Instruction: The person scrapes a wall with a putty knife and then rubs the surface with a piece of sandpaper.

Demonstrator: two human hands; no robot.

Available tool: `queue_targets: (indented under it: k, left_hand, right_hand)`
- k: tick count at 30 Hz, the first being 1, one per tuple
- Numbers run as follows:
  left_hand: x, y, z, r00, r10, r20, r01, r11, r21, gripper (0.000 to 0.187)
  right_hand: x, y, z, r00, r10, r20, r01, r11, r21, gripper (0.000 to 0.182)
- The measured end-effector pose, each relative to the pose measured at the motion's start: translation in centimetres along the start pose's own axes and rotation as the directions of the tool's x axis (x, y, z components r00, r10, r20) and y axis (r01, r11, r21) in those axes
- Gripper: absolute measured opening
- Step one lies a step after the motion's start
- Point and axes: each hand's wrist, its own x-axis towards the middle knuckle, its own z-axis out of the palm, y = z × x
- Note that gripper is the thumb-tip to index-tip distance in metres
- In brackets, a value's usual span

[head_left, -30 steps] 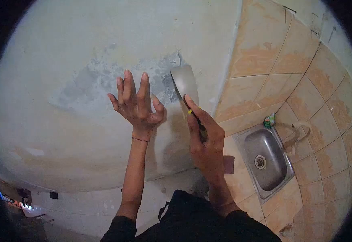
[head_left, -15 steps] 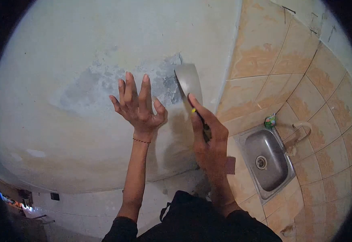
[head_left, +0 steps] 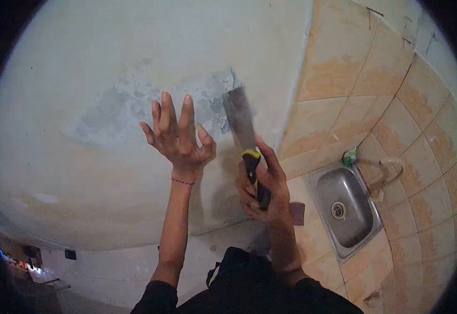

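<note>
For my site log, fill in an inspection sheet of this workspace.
Surface: pale wall with a rough grey patch, flaking near the scraper.
Job's things: the scraper, metal blade towards the patch, black-and-yellow handle.
Clutter: purplish square left of the sink in view; green packet at the sink's corner.
Grips: left grip open, fingers spread, wall contact unclear; right grip holds the handle.
Cables: nothing seen.
Surroundings: orange-beige tiles, metal sink.

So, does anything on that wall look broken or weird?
Yes, the wall looks damaged. A rough grey patch spreads behind the left hand, where the pale coating seems gone. Near the blade of the scraper in the right hand, its edge looks ragged.
</note>
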Motion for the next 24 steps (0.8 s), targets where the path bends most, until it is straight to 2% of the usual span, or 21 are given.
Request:
queue_targets:
  k: [1,3,4,7,10,13,19,24]
  left_hand:
    - [0.0,0.0,0.1,1.0,0.006,-0.011,-0.006,1.0,-0.003,0.055]
    - [0.3,-0.1,0.4,0.999,0.022,-0.029,-0.022,1.0,-0.001,0.055]
    - [0.2,-0.1,0.4,0.999,0.029,-0.027,-0.029,1.0,0.003,0.055]
    - [0.1,-0.1,0.5,0.999,0.027,-0.034,-0.027,1.0,0.0,0.055]
    - [0.3,0.0,0.4,1.0,0.016,-0.026,-0.016,1.0,0.002,0.055]
    - [0.1,-0.2,0.6,1.0,0.012,-0.021,-0.012,1.0,-0.009,0.055]
    - [0.0,-0.2,0.7,1.0,0.003,-0.029,-0.004,1.0,-0.029,0.056]
    - [0.1,-0.2,0.5,1.0,0.006,-0.018,-0.006,1.0,-0.022,0.055]
  right_hand:
    - [0.2,0.7,-0.5,0.999,-0.008,0.047,-0.004,0.968,0.252,0.055]
    - [1.0,1.1,-1.8,0.985,0.036,0.17,-0.117,0.859,0.499,0.055]
    - [1.3,1.3,-2.4,0.971,0.046,0.234,-0.182,0.776,0.604,0.055]
    - [1.7,2.3,-3.9,0.95,0.054,0.308,-0.283,0.566,0.774,0.037]
    - [2.0,2.1,-3.8,0.941,0.066,0.333,-0.334,0.362,0.87,0.035]
    - [2.3,2.0,-3.8,0.919,0.036,0.393,-0.388,0.265,0.882,0.039]
    - [2.3,0.8,-2.2,0.95,0.073,0.302,-0.31,0.308,0.9,0.041]
    - [1.9,0.4,-2.2,0.935,0.089,0.342,-0.354,0.238,0.905,0.043]
